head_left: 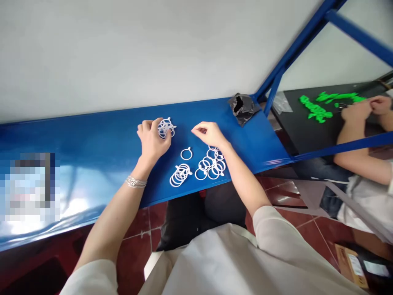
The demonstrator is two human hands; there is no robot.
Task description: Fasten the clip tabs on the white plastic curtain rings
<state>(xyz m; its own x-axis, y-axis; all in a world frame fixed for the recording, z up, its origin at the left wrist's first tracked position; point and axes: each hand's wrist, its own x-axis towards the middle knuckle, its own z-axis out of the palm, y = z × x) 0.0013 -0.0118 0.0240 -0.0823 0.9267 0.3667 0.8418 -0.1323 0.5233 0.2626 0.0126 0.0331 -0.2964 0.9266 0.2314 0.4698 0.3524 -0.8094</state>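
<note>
Lightly is how the left hand [150, 141] works: its fingers [147, 125] curl over a tangle of white plastic rings [166, 128] and hold it by the fingertips against the table, a grip that suits such thin, interlinked loops. The right hand [209, 134] hovers just above a loose heap of white plastic rings [212, 164], its fingers [198, 130] bunched to a pinch; whether they hold anything is too small to tell. Between the hands lie a single white plastic ring [186, 153] and a neat leaning stack of white plastic rings [179, 175], apart from the heap. A silver chain bracelet [135, 182] circles the left wrist, and cream sleeves [270, 231] show at both arms. The glossy blue metal table [92, 141] runs along a plain white wall [123, 53], with a crumpled black plastic bag [241, 108] at its far corner and dark red floor tiles [135, 231] below. Off to the right, past a blue metal frame [294, 53], another person's hands [364, 110] work at a black table [307, 131] beside bright green pieces [316, 108]; a cardboard box [350, 266] sits on the floor.
</note>
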